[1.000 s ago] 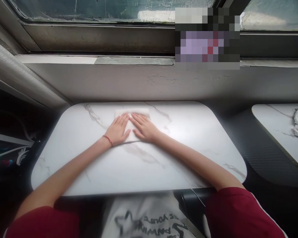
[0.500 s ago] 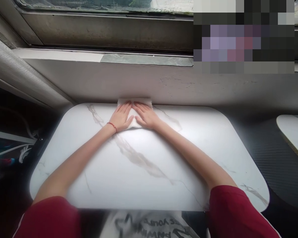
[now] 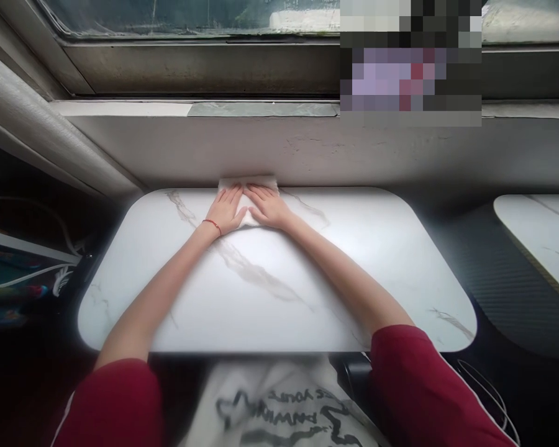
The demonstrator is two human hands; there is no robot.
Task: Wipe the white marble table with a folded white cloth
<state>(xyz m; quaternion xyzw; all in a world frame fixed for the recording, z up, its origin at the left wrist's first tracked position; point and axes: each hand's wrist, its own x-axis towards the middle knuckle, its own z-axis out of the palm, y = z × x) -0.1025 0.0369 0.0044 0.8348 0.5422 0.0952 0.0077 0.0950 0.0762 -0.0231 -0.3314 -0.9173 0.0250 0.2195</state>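
A white cloth or paper towel (image 3: pixel 248 218) lies at the far edge of a white marble-patterned table (image 3: pixel 177 335), its back part reaching to the wall. On its left half my left hand (image 3: pixel 227 208) rests flat, fingers stretched forward; a red string bracelet (image 3: pixel 212 225) circles that wrist. My right hand (image 3: pixel 268 207) presses flat on the right half, fingers stretched out and angled inward. The fingertips of both hands nearly meet, and the thumbs point toward each other. Neither hand grips the cloth. Part of it is hidden under the palms.
A pale wall (image 3: pixel 335 152) and window ledge (image 3: pixel 261 110) run behind the table. Another marble-patterned table (image 3: pixel 545 226) stands at right. White cables (image 3: pixel 63 279) hang at the left, and a white cable (image 3: pixel 489 391) lies lower right. Below the near edge is printed light fabric (image 3: pixel 279 403).
The view has shifted, showing more of the fabric below the table. Both hands stay flat on the cloth at the far edge, in nearly the same place.
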